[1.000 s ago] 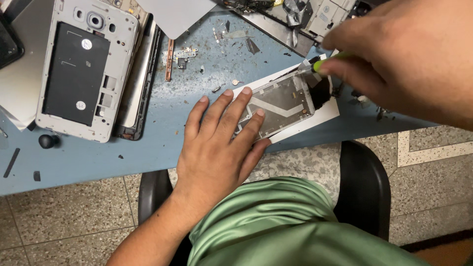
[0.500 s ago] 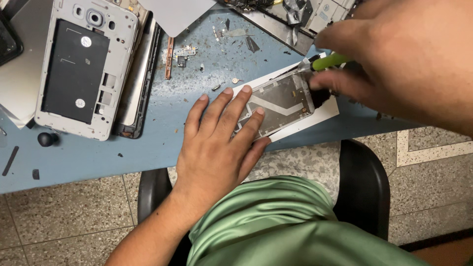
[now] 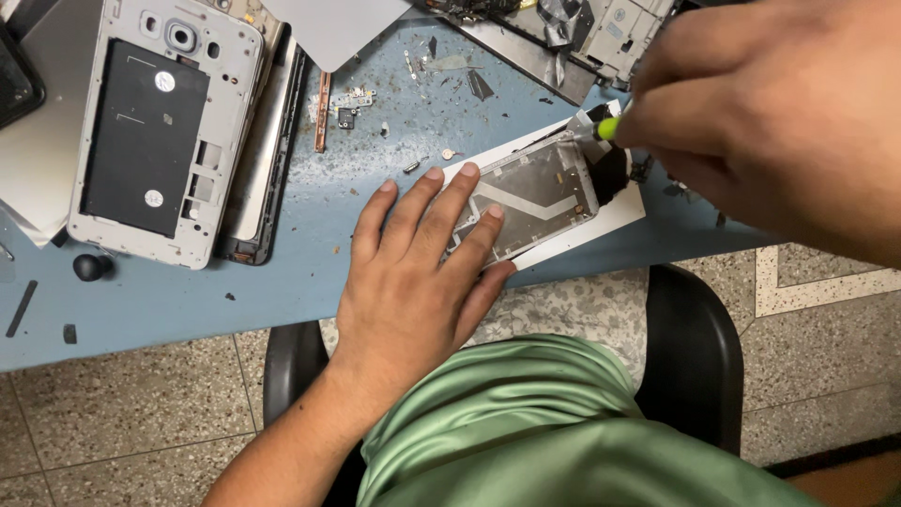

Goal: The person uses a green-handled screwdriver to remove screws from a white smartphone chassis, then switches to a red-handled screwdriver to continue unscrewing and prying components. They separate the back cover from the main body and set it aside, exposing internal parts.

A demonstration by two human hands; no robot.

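My left hand (image 3: 413,282) lies flat, fingers spread, pressing down a white phone frame with a metal inner plate (image 3: 540,188) at the near edge of the blue table (image 3: 188,300). My right hand (image 3: 770,122) is closed around a small screwdriver with a green handle (image 3: 605,129). Its tip touches the frame's far right corner. Most of the tool is hidden inside my fingers.
A silver phone back housing with a dark panel (image 3: 155,131) lies at the left beside a dark phone frame (image 3: 267,160). Small screws and a copper strip (image 3: 322,113) are scattered mid-table. More dismantled parts (image 3: 601,33) sit at the far edge. A black chair (image 3: 690,357) is below.
My right hand has shifted slightly with the screwdriver at the frame's far corner. My left hand has stayed flat on the frame.
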